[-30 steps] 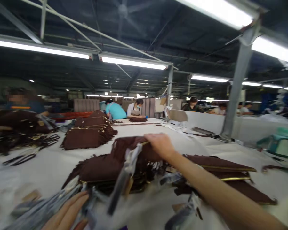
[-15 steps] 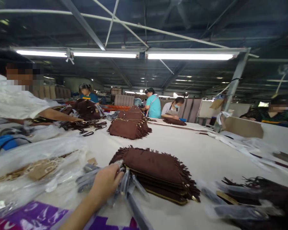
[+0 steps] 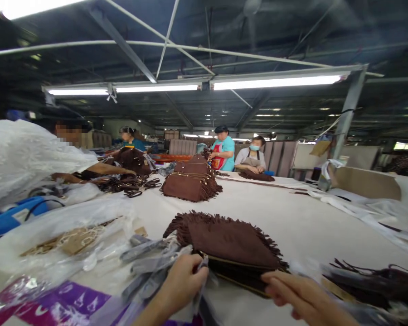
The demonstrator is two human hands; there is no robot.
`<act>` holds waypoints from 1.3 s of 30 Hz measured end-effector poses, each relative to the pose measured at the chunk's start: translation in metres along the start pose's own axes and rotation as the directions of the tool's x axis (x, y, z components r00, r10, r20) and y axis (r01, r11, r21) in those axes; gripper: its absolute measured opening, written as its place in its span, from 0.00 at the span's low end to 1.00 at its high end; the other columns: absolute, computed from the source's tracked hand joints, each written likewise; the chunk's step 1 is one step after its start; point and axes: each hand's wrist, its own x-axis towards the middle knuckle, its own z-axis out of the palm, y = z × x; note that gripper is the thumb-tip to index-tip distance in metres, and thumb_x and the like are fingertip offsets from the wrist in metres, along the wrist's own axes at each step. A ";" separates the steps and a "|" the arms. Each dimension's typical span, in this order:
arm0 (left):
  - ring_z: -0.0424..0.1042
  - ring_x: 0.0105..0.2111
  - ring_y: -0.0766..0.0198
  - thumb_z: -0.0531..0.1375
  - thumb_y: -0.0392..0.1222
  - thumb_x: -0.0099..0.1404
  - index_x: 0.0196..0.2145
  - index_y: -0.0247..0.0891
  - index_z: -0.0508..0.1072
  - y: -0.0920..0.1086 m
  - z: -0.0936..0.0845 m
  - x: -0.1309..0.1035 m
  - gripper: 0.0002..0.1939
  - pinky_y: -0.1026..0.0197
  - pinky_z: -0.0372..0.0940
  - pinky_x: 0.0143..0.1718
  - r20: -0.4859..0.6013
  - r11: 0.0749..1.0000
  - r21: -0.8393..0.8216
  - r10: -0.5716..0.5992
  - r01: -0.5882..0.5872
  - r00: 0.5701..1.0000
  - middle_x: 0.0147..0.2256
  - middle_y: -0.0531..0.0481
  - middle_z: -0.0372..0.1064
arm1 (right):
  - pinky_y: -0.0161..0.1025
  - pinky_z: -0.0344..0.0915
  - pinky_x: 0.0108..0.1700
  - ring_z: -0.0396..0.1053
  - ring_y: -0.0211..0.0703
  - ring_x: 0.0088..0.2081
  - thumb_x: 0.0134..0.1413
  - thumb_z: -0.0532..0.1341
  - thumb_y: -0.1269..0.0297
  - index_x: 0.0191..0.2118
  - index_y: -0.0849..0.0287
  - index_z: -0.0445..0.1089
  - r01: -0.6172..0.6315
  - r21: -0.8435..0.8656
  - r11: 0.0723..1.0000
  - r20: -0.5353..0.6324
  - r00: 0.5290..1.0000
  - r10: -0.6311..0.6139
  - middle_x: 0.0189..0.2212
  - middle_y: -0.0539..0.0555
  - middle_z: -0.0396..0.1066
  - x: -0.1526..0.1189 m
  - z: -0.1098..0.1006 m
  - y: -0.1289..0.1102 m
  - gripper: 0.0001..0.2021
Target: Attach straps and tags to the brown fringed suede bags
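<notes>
A dark brown fringed bag (image 3: 229, 237) with a gold-coloured zip lies on the white table in front of me; its near side gapes in a dark opening. My left hand (image 3: 185, 278) is closed at the bag's left corner, by the end of the zip, thumb bent against the fingers. At the right end of the opening, my right hand (image 3: 295, 294) reaches in with fingers stretched out, their tips touching or very near the bag's edge. Plastic-wrapped grey straps (image 3: 146, 262) lie beside and under my left wrist.
A stack of brown fringed bags (image 3: 185, 183) stands farther back. More dark fringed pieces (image 3: 377, 285) lie at right. Clear plastic with tan tags (image 3: 76, 240) and purple packaging (image 3: 70, 303) cover the left. A co-worker's arm (image 3: 112, 170) reaches over dark straps (image 3: 132, 183); other people work behind.
My right hand has come into view at the bag's right end. My left hand has moved slightly right and down along the bag's corner. The bag's top now lies flatter and its opening shows.
</notes>
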 end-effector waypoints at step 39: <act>0.67 0.34 0.55 0.54 0.30 0.67 0.34 0.40 0.69 -0.037 -0.013 -0.014 0.08 0.56 0.58 0.34 0.102 0.666 0.654 0.392 -0.358 0.914 0.32 0.49 0.69 | 0.38 0.51 0.29 0.73 0.48 0.31 0.65 0.52 0.65 0.29 0.56 0.69 0.041 -0.912 0.408 0.031 0.999 -0.031 0.26 0.53 0.74 0.004 0.024 -0.034 0.14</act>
